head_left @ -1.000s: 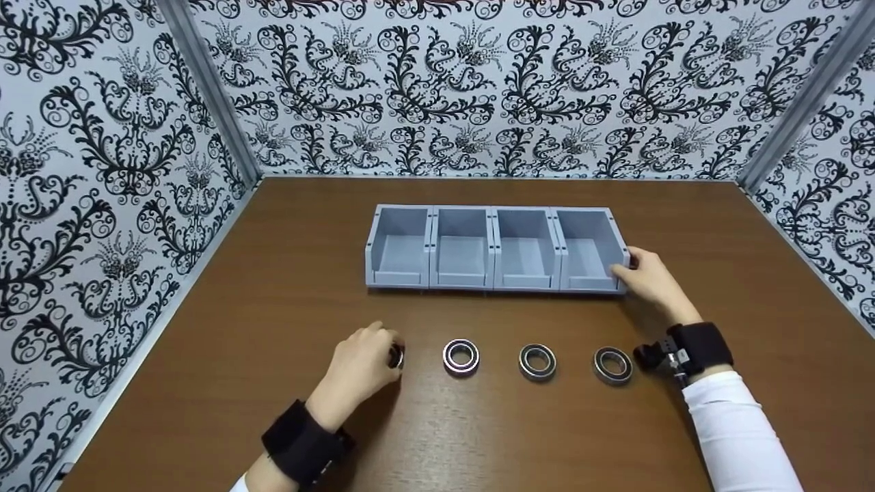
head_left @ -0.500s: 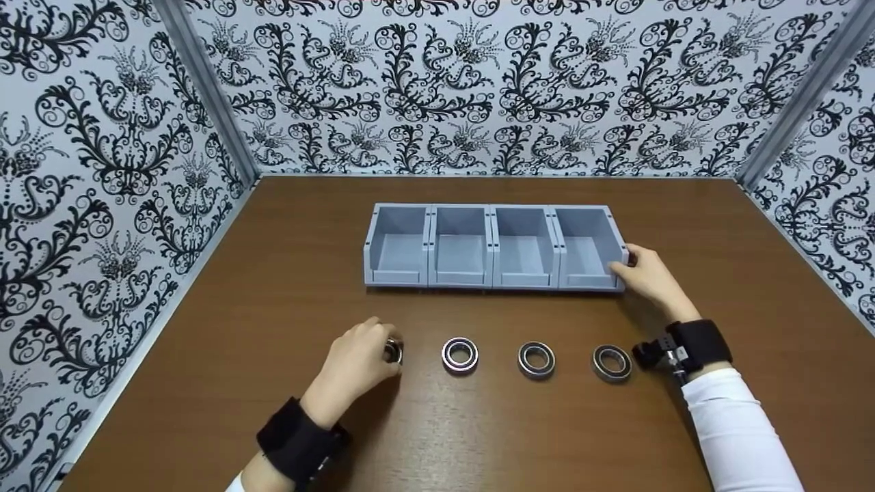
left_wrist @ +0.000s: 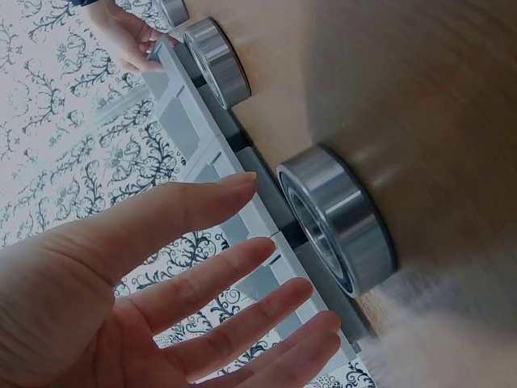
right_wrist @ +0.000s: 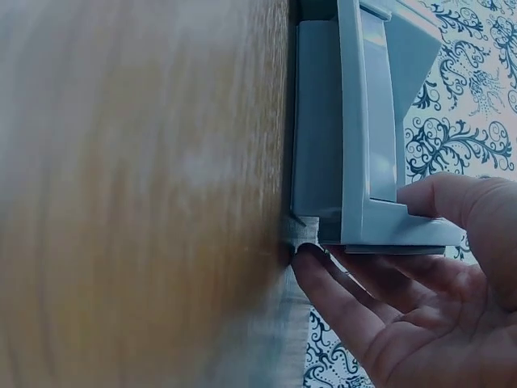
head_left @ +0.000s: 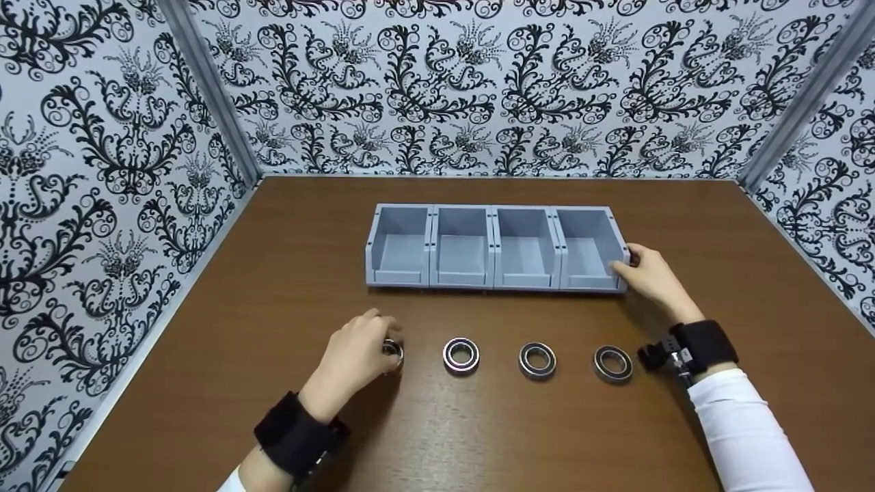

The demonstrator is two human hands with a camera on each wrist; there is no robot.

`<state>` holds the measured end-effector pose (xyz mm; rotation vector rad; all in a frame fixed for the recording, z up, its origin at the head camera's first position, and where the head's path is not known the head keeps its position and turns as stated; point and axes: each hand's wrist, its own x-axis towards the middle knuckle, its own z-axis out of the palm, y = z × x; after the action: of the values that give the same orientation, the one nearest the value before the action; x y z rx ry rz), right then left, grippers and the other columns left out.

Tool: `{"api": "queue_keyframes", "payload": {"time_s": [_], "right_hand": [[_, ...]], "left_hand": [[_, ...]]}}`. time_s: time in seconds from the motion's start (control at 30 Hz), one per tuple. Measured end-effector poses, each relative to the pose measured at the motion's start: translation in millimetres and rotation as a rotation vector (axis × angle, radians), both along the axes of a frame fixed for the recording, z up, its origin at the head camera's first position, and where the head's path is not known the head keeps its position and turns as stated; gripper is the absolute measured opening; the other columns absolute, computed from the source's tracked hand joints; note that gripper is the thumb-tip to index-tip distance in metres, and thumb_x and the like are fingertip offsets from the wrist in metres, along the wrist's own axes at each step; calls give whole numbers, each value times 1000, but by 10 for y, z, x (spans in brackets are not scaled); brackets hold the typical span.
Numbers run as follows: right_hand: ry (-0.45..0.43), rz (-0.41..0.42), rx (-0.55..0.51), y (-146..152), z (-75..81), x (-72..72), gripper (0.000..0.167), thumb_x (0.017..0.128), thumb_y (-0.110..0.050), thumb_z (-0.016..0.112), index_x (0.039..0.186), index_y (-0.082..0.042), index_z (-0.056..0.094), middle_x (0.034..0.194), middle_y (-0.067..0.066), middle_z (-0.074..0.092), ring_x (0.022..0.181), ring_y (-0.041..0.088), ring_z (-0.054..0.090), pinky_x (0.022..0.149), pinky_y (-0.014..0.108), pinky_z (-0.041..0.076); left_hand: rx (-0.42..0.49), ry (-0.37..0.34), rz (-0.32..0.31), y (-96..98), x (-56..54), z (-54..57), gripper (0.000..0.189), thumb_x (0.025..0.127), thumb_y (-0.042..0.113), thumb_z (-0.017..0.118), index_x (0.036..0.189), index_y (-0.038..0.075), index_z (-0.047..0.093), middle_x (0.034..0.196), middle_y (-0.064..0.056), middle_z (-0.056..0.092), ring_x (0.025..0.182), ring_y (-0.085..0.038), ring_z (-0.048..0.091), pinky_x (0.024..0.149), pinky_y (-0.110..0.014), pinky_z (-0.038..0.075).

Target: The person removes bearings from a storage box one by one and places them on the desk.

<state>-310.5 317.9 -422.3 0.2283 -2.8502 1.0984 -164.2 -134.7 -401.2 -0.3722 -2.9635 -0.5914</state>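
Note:
In the head view my left hand (head_left: 355, 352) is beside the leftmost ball bearing (head_left: 393, 354), partly covering it. The left wrist view shows that hand with loosely spread fingers (left_wrist: 234, 263), nothing held between them, and the metal bearing (left_wrist: 355, 230) lying on the table just beyond the fingertips. My right hand (head_left: 649, 277) grips the right side wall of the end grey bin (head_left: 591, 280). Seen from the right wrist, the thumb (right_wrist: 436, 198) lies over the bin's front corner (right_wrist: 388, 222) and the other fingers are on its outer side.
Three more ball bearings, a left one (head_left: 461, 356), a middle one (head_left: 537, 361) and a right one (head_left: 612, 364), lie in a row on the brown table (head_left: 478, 437). Several joined grey bins (head_left: 461, 280) stand behind them. Patterned walls (head_left: 478, 89) enclose the table.
My left hand has drawn back slightly to the left, its fingers looser, and more of the leftmost bearing shows. The right hand stays on the bin.

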Motion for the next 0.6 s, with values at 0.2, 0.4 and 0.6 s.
{"api": "queue_keyframes", "payload": {"time_s": [0.2,0.4,0.6], "right_hand": [[-17,-5,-1,-3,38,-21,53,97,-16,55,139,15,45,127,38,59,111,39,60,82,16,43],[-35,-25,2,-45,86,-62,59,98,-17,54,144,14,38,136,39,52,118,44,57,95,38,47],[-37,-35,-4,-91,131,-111,60,98,-18,54,146,14,35,140,39,48,120,48,56,101,51,46]], "left_hand": [[-17,0,0,2,-43,46,37,69,8,76,106,6,74,103,-13,68,95,-39,67,75,-54,56],[-31,-4,7,26,-114,99,40,73,14,82,111,5,73,106,-13,69,98,-39,67,79,-53,56],[-38,8,10,50,-215,137,36,79,22,80,111,6,73,103,-12,68,93,-35,69,78,-50,56]]}}
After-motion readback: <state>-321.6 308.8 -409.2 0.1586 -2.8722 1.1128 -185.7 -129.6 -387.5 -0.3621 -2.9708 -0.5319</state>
